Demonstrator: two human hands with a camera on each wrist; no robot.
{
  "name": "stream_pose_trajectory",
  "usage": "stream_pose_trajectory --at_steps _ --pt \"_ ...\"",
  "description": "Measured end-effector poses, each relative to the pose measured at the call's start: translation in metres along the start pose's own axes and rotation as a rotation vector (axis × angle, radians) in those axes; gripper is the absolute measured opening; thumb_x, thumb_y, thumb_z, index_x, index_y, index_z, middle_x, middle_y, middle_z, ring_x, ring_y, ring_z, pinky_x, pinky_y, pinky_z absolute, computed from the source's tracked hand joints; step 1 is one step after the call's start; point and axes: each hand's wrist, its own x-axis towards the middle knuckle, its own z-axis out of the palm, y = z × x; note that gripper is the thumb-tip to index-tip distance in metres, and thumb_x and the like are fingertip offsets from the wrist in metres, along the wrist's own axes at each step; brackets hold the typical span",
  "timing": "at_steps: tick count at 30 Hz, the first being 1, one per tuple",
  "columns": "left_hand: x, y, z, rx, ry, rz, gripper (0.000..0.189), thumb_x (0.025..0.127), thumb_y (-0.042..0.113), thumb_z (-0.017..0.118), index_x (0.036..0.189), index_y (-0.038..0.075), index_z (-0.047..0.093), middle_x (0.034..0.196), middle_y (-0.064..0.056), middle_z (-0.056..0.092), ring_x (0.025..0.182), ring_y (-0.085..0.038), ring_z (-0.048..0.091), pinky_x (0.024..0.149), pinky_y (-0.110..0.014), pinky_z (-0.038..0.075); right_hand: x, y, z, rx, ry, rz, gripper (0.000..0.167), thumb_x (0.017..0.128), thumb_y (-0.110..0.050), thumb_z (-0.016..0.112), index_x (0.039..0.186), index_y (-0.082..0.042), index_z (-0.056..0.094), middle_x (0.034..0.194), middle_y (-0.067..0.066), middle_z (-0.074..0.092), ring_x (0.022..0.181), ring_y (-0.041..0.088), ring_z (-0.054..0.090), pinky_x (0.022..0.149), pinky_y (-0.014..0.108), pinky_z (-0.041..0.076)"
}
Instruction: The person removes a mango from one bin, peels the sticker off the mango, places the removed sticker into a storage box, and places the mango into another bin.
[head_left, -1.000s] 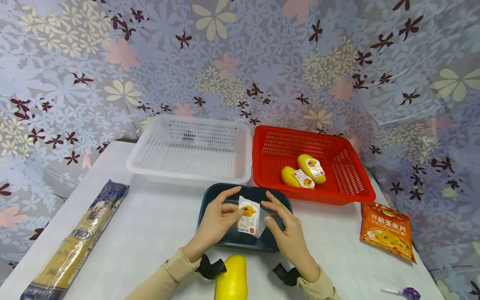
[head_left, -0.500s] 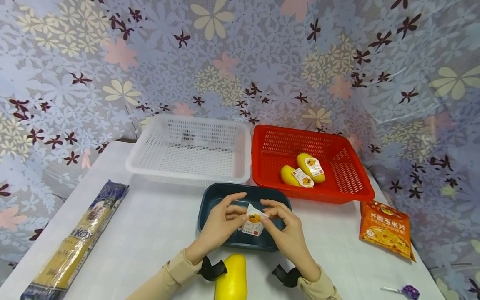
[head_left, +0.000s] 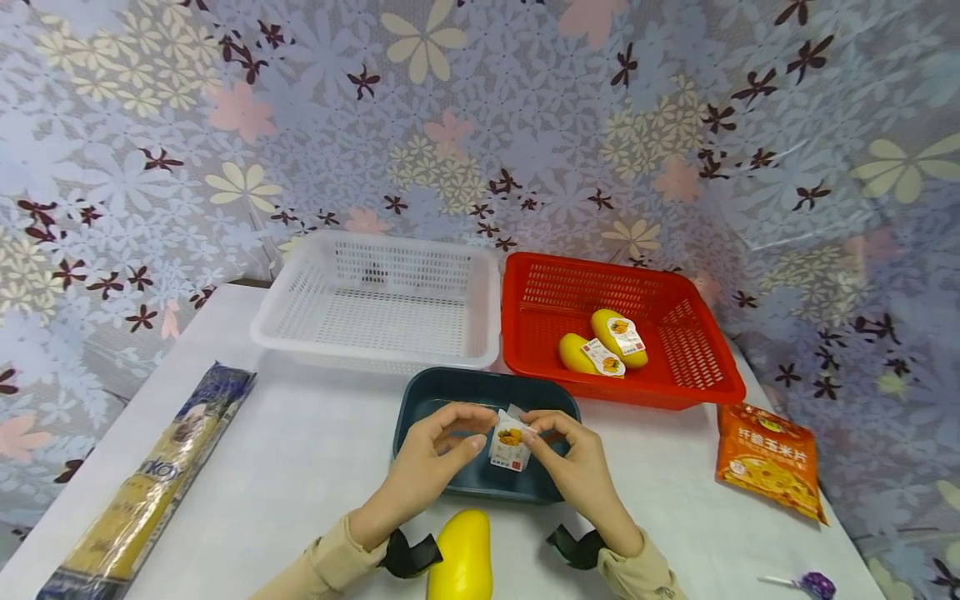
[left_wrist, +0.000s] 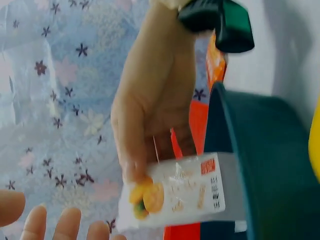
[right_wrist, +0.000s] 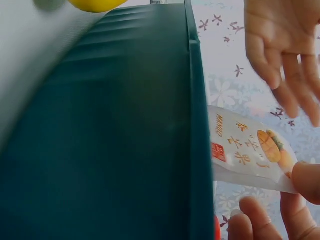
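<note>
A small white label with a mango picture and printed characters hangs above the dark teal box. My right hand pinches its upper edge between thumb and fingers; the right wrist view shows the thumb over the mango print of the label. Part of a pale backing shows behind it. Just to the left, my left hand stands apart from the label, its fingers loosely extended and holding nothing. A yellow mango lies on the table in front of the box, between the wrists.
Behind the box are a white basket and a red basket. Two mangoes with labels lie in the red one. Spaghetti in a long pack lies left; an orange snack bag and a lollipop lie right.
The label passed from my left hand's pinch to my right hand's, shifting slightly right. My left hand has let go and drawn a little away to the left.
</note>
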Motion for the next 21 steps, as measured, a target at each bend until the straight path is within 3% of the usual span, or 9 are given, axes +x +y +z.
stream_pose_trajectory --at_steps 4,11,17,21 --pt "-0.01 0.0 0.009 -0.004 -0.054 0.024 0.026 0.098 0.014 0.056 0.122 0.006 0.059 0.123 -0.015 0.063 0.112 -0.03 0.058 0.091 -0.028 0.05 0.0 0.002 -0.001 -0.028 -0.001 0.016 0.007 0.089 -0.015 0.07 0.084 -0.014 0.065 0.108 0.003 0.072 0.099 0.013 0.063 0.078 0.024 0.051" --pt "-0.034 -0.004 0.019 -0.049 -0.137 0.006 0.024 0.098 0.015 0.054 0.12 0.008 0.062 0.122 -0.011 0.065 0.109 -0.013 0.059 0.093 -0.027 0.049 0.001 0.004 -0.003 -0.062 0.013 0.004 0.01 0.089 -0.013 0.069 0.099 -0.011 0.069 0.106 0.002 0.072 0.093 0.009 0.062 0.078 0.024 0.051" --pt "-0.053 -0.013 0.019 0.01 -0.184 -0.07 0.027 0.097 0.023 0.056 0.121 0.013 0.062 0.127 -0.008 0.064 0.114 -0.01 0.056 0.099 -0.027 0.045 0.001 0.004 -0.004 -0.067 0.007 0.001 0.013 0.09 -0.013 0.069 0.103 -0.014 0.069 0.109 0.002 0.072 0.094 0.011 0.063 0.079 0.024 0.051" --pt "-0.062 -0.025 0.018 0.075 -0.202 -0.061 0.027 0.096 0.022 0.058 0.121 0.015 0.062 0.129 -0.01 0.062 0.118 -0.011 0.052 0.101 -0.026 0.042 -0.001 0.002 -0.004 -0.061 -0.006 0.036 0.015 0.09 -0.016 0.068 0.105 -0.012 0.069 0.11 0.0 0.071 0.096 0.013 0.062 0.081 0.025 0.051"
